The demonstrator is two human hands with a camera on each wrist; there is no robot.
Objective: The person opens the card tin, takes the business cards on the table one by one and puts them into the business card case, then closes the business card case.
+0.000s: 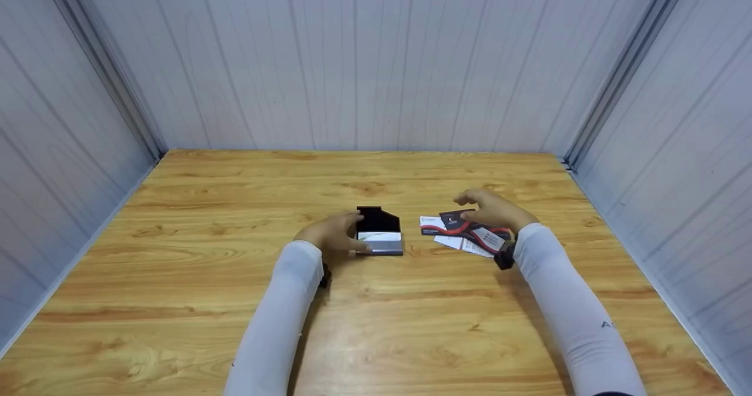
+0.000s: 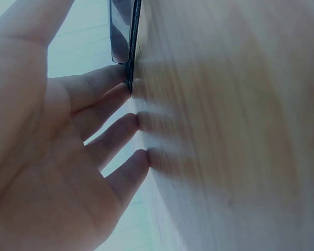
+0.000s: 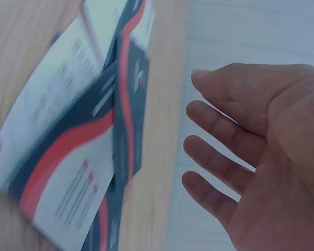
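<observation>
Reaching, apparently, for the loose cards point(image 1: 465, 232) under right hand point(image 1: 493, 210); fingers loosely spread, nothing held.
Left hand point(image 1: 332, 231): fingers near-straight, touching black holder point(image 1: 378, 220) just beside. Next likely calls for a right-hand pinch.

Your table point(image 1: 352, 325) stands with the back wall point(image 1: 376, 61) behind it, the left wall point(image 1: 59, 120) to its left and the right wall point(image 1: 693, 149) to its right. The holder point(image 1: 376, 218) lies on the table, near the middle. To its right, set apart, lie the cards point(image 1: 489, 238), overlapping in a fanned heap. Your left hand point(image 1: 335, 232) is at the holder's left side; your right hand point(image 1: 498, 210) is above the cards, at their far right, apart from them.
</observation>
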